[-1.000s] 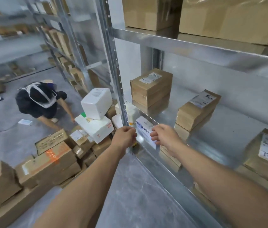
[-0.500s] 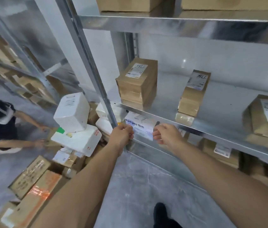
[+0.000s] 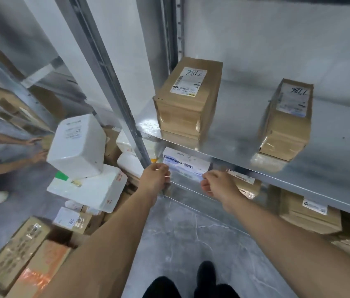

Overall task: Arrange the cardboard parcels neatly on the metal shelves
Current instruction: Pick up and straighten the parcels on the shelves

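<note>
Left hand point(image 3: 155, 179) and right hand point(image 3: 217, 186) grip a white-and-blue parcel point(image 3: 185, 164) by its ends, seemingly shelving it; next, push it squarely in.

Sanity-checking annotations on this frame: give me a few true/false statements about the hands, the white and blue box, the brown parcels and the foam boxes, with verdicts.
1. The left hand and the right hand both hold the white and blue box. True.
2. The left brown parcel and the right brown parcel touch. False: bare shelf lies between them.
3. The white and blue box lies on that same shelf. False: it is on the level below.
4. The white foam boxes are piled outside the rack, left of its upright. True.
5. Nobody else is in view. False: another person's arms show at the left edge.
</note>
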`<act>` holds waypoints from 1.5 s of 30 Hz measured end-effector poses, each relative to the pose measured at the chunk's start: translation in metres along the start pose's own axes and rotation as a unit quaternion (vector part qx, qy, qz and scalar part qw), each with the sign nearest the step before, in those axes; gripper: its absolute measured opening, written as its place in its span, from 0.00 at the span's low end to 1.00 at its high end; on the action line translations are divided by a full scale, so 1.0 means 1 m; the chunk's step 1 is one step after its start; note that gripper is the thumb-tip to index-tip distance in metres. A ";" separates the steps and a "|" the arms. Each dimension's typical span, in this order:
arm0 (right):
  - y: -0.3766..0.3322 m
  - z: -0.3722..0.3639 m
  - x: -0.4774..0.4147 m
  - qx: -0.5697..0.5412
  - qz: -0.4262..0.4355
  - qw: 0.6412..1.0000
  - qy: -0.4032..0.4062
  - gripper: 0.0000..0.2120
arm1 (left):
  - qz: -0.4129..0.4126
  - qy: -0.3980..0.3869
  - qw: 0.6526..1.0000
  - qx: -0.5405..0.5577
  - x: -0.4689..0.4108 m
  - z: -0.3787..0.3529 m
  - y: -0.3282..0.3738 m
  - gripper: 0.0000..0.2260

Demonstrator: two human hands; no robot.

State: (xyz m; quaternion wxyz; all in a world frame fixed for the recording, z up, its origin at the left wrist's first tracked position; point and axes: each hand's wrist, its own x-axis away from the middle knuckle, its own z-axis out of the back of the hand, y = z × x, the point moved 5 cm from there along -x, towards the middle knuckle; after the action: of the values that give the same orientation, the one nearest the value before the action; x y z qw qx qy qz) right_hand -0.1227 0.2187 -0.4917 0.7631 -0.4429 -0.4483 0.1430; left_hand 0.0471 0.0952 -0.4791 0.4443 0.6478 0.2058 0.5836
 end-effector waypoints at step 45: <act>0.198 -0.046 -0.336 -0.269 0.093 0.937 0.203 0.17 | -0.163 -0.035 0.986 0.014 -0.392 -0.055 -0.139 0.27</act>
State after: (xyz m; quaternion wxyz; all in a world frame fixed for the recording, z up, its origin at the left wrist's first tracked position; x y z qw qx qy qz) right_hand -0.2366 0.0992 -0.8479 0.6738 -0.6907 -0.2625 -0.0058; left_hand -0.0610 -0.1215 -0.8215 0.5316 0.6313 0.3012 0.4777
